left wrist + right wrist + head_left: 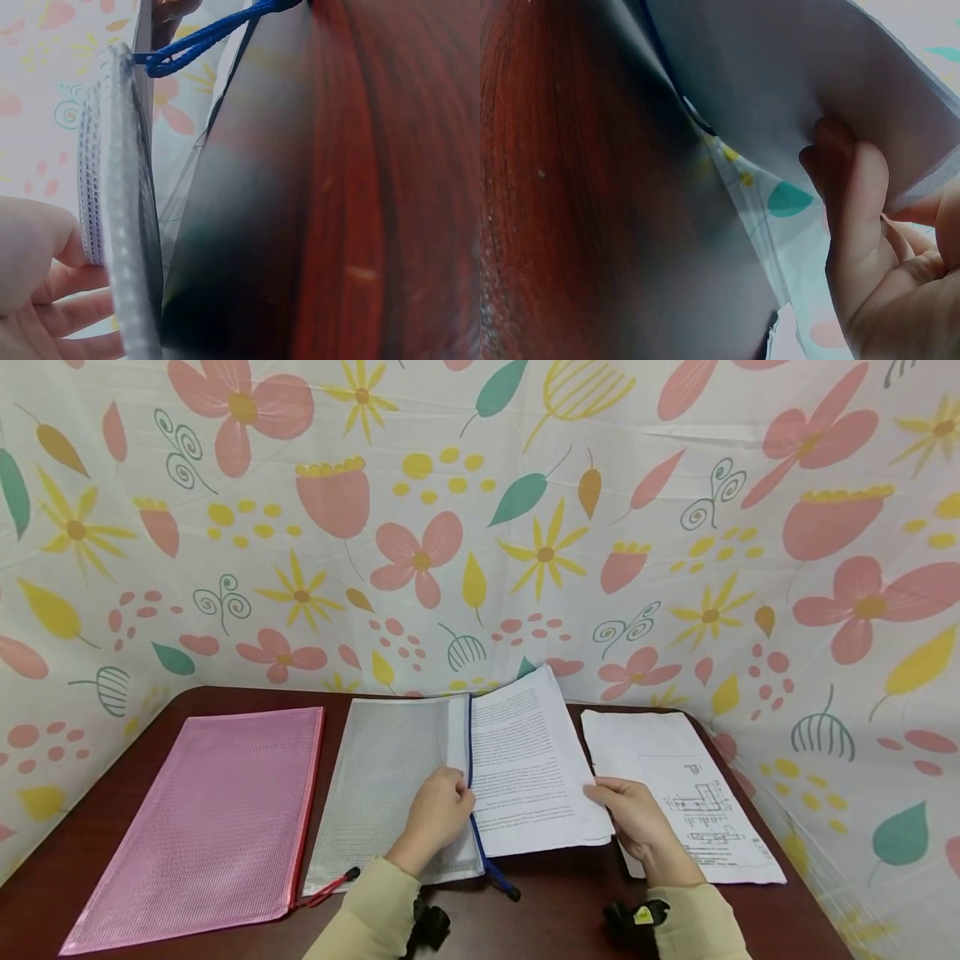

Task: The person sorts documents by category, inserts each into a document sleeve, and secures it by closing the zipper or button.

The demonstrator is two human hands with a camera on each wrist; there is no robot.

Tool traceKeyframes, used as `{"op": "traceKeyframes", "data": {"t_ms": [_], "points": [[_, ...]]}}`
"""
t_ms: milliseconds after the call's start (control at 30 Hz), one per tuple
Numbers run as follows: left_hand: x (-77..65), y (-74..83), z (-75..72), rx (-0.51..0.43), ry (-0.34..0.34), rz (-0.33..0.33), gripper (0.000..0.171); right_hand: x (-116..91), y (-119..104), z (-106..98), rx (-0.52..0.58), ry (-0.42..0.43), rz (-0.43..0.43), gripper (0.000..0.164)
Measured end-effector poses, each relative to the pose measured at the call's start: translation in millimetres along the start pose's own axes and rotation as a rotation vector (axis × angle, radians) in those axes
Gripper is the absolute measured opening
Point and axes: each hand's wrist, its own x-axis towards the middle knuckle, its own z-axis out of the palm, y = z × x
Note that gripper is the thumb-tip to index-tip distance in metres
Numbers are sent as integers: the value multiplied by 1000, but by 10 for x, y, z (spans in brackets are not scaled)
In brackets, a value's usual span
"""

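At the middle of a dark wooden table (543, 914), we see printed sheets (525, 768) raised between two hands, with their right edge pinched near the lower corner by the thumb and fingers of the right hand (637, 822). Their left side meets the blue zip (470, 743) of a grey mesh pouch (382, 777); we cannot tell how far they reach inside it. The left hand (441, 810) grips the pouch just beside that zip, its fingers curled. A blue cord (497, 875) trails from the zip's near end. To the left we find a pink mesh pouch (217, 810) lying flat, edged in red; its contents, if any, we cannot make out. To the right, partly behind the right hand, lie more papers (697, 777) bearing a line drawing.
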Motion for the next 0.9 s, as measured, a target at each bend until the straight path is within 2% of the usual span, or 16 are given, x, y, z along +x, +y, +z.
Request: {"op": "traceKeyframes", "data": {"t_ms": [233,500,700,900], "points": [[-3,0,32,-12,-1,6,13,-11,-11,-27,54,-33,-9,49],[-28,30,61,-41,-24,56,15,-20,-6,-27,66,-49,3,50],[-30,55,55,-68,-19,37,16,-36,-4,-4,81,-80,16,52],[-42,58,79,-95,3,14,17,32,54,-13,20,-58,46,52]]}}
